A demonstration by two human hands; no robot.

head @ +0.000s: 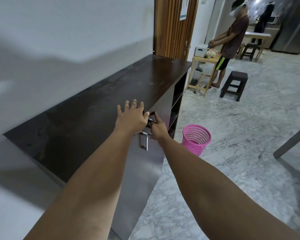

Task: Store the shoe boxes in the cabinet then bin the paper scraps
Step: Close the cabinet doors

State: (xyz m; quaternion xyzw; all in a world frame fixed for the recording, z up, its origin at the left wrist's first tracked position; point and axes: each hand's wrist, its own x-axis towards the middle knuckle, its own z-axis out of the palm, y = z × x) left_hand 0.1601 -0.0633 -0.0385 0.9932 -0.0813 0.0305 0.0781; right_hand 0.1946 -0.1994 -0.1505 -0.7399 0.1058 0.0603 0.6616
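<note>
Both forearms are showing bare from elbow to wrist, no sleeves reaching them; the left hand [132,116] and right hand [158,127] are wearing nothing.

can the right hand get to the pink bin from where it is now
Probably not without stepping closer: the right hand is up at the cabinet handle, while the pink bin stands on the floor beyond, with nothing between them.

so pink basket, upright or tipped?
Upright: the pink basket stands on the floor beside the cabinet, rim up.
</note>
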